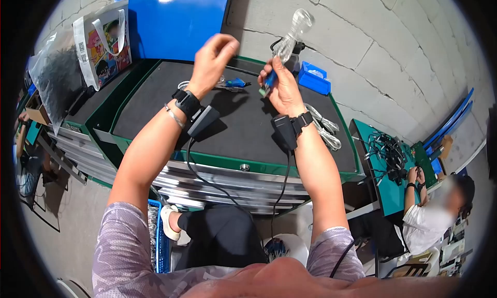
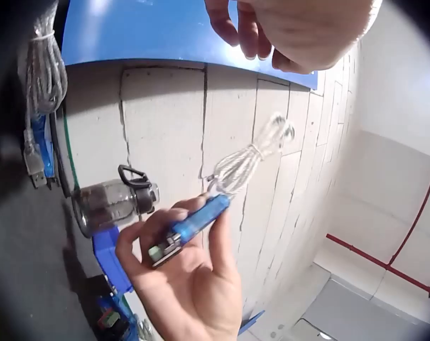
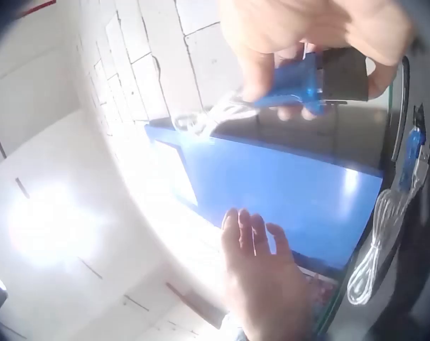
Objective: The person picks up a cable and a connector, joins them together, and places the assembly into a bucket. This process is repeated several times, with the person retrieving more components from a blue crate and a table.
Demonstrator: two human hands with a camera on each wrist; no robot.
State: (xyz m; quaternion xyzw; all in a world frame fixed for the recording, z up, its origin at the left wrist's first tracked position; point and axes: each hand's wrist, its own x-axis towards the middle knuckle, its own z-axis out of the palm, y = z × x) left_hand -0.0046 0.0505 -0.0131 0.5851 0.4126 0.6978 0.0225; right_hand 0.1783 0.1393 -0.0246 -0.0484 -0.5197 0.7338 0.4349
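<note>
In the head view my right hand [image 1: 283, 91] grips a translucent blue adapter [image 1: 270, 79], with a bundled clear-white cable [image 1: 297, 33] rising above the fingers. The left wrist view shows the adapter's plug end [image 2: 165, 250] with a pale green block, held between thumb and fingers. My left hand [image 1: 211, 64] is raised to the left, fingers loosely bent and holding nothing; its spread fingers [image 3: 256, 234] show in the right wrist view. Below it on the dark mat [image 1: 155, 106] lies a second blue adapter [image 1: 237, 83] with a coiled cable [image 3: 374, 259] and a USB plug [image 2: 36, 167].
A blue bin [image 1: 314, 80] and a clear bottle [image 2: 105, 206] stand at the back right. Another coiled cable [image 1: 326, 130] lies along the mat's right side. A printed bag [image 1: 103, 44] stands left; a blue panel [image 1: 173, 26] rises behind. Another person [image 1: 435, 210] works at right.
</note>
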